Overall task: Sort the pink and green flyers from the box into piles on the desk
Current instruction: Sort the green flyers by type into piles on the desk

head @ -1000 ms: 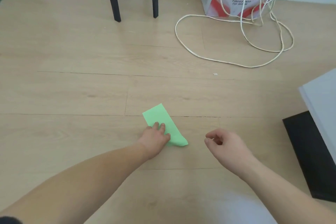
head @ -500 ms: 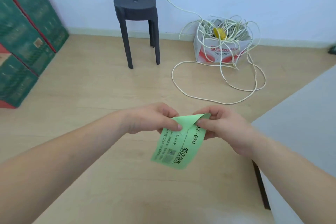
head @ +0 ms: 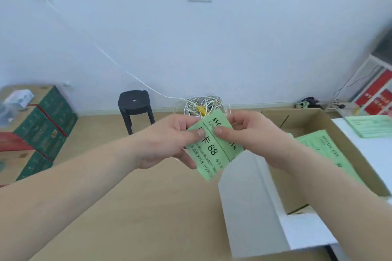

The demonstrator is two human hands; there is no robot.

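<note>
Cartons far L, stool by wall. Your L hand pinches green flyer at its L edge, thumb on top; R hand pinches R side. Flyer's held in air, just L of box. Green pile on desk, far R.

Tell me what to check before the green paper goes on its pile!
1. Left hand and right hand both pinch the green flyer: ok.
2. Flyer flat: not ok, a fold line runs down it.
3. Colour known, green: ok.
4. Green pile lying on the desk: ok.
5. Pink pile's spot: cannot tell, none in view.
</note>
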